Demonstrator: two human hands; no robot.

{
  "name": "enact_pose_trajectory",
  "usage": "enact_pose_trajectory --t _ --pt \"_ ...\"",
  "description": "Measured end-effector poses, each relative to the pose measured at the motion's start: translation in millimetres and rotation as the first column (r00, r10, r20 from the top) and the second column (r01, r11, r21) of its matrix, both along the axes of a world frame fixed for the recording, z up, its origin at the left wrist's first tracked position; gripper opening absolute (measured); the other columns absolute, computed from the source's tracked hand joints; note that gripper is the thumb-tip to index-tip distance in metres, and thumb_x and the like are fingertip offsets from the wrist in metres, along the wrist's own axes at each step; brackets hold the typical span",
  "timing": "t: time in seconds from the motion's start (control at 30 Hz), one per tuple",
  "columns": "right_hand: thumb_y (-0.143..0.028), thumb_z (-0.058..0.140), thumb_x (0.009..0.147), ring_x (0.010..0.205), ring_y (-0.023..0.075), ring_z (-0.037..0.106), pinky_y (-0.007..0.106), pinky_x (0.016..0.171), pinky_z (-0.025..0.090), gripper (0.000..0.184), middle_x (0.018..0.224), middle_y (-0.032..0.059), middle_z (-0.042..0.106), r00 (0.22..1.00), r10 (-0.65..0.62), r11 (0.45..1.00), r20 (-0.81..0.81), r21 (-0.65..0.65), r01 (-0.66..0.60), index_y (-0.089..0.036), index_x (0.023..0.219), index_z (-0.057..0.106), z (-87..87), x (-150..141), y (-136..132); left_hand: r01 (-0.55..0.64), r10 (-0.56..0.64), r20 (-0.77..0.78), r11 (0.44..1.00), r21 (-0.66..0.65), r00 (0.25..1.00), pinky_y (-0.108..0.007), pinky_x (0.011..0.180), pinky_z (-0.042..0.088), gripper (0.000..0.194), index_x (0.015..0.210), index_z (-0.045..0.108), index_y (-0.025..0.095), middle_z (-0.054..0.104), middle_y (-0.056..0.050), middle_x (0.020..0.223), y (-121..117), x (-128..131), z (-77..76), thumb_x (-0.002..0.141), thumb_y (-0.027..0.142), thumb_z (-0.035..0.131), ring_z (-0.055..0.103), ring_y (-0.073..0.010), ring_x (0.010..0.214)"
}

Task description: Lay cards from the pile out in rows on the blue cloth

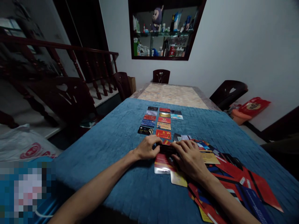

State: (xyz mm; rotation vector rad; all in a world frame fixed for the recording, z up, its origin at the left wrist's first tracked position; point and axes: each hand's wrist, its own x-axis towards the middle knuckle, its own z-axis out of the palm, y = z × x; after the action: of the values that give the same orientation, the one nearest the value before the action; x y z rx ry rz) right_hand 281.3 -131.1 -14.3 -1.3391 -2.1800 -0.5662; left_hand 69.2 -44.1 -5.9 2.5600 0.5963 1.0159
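Observation:
My left hand (147, 148) pinches the left end of a dark card (166, 148) just above the blue cloth. At the card's other end, my right hand (190, 155) closes its fingers over the edge, hiding part of it. Beyond my hands, cards lie in columns, among them a black card (145, 130), a red card (163, 134) and a light blue card (177, 117). Under and below the held card are a red-and-white card (162, 165) and a yellow card (178, 179). A loose heap of cards and red sleeves (233, 171) spreads beneath my right forearm.
The blue cloth (112, 133) covers the near part of the table; its far end shows a patterned top (173, 93). Chairs, one a dark chair (161, 75), stand around it. A plastic bag (28, 143) sits at left, a red bag (254, 106) at right.

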Motion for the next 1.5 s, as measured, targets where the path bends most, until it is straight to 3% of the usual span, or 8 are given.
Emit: enact_pose_trajectory --t 0.63,0.93,1.13,1.27,1.5 --pt "-0.026 0.061 0.085 0.101 0.0277 0.051 0.045 0.088 0.036 0.039 0.109 0.011 0.064 1.0 -0.021 1.0 0.022 -0.01 0.021 -0.021 0.124 0.059 6.5 -3.3 -3.9 -0.009 0.009 0.016 1.0 0.009 1.0 -0.028 0.073 0.05 0.017 0.084 0.063 0.016 0.066 -0.003 0.08 6.0 -1.6 2.1 0.077 0.009 0.049 0.061 -0.0161 0.075" --pt "-0.018 0.05 0.09 0.102 0.0264 0.052 0.044 0.09 0.036 0.039 0.111 0.011 0.067 0.997 -0.03 0.996 0.071 0.086 0.024 -0.019 0.128 0.057 6.0 -7.2 -1.5 -0.015 0.017 0.071 0.999 -0.035 0.997 -0.027 0.073 0.051 0.014 0.082 0.061 0.016 0.067 -0.003 0.079 6.6 -1.7 0.5 0.078 0.011 0.049 0.063 -0.0153 0.074" --pt "-0.018 0.052 0.089 0.102 0.0276 0.051 0.044 0.09 0.035 0.035 0.109 0.0118 0.068 0.998 -0.026 0.994 0.064 0.106 0.019 -0.015 0.124 0.058 8.5 -4.2 -0.9 0.017 -0.021 0.047 0.997 0.075 0.999 -0.032 0.081 0.053 0.032 0.109 0.057 0.013 0.068 -0.01 0.1 6.8 -3.7 -1.9 0.078 0.01 0.049 0.064 -0.0198 0.09" --pt "-0.019 0.053 0.09 0.103 0.0274 0.053 0.043 0.091 0.036 0.035 0.108 0.0115 0.068 0.998 -0.031 0.991 0.047 0.129 0.024 -0.016 0.125 0.058 10.1 -0.7 -0.5 0.068 -0.064 -0.029 0.982 0.175 0.998 -0.039 0.087 0.052 0.035 0.115 0.053 0.012 0.065 -0.012 0.101 5.9 -6.9 2.3 0.08 0.015 0.054 0.061 -0.0232 0.093" --pt "-0.022 0.055 0.09 0.105 0.0273 0.052 0.042 0.089 0.039 0.033 0.109 0.0115 0.067 0.999 -0.045 0.983 0.02 0.18 0.04 -0.015 0.121 0.058 11.8 5.0 1.7 0.078 -0.059 -0.087 0.969 0.236 0.995 -0.044 0.102 0.047 0.051 0.13 0.044 0.016 0.053 -0.015 0.126 4.7 -12.8 8.9 0.081 0.018 0.059 0.052 -0.0269 0.117"
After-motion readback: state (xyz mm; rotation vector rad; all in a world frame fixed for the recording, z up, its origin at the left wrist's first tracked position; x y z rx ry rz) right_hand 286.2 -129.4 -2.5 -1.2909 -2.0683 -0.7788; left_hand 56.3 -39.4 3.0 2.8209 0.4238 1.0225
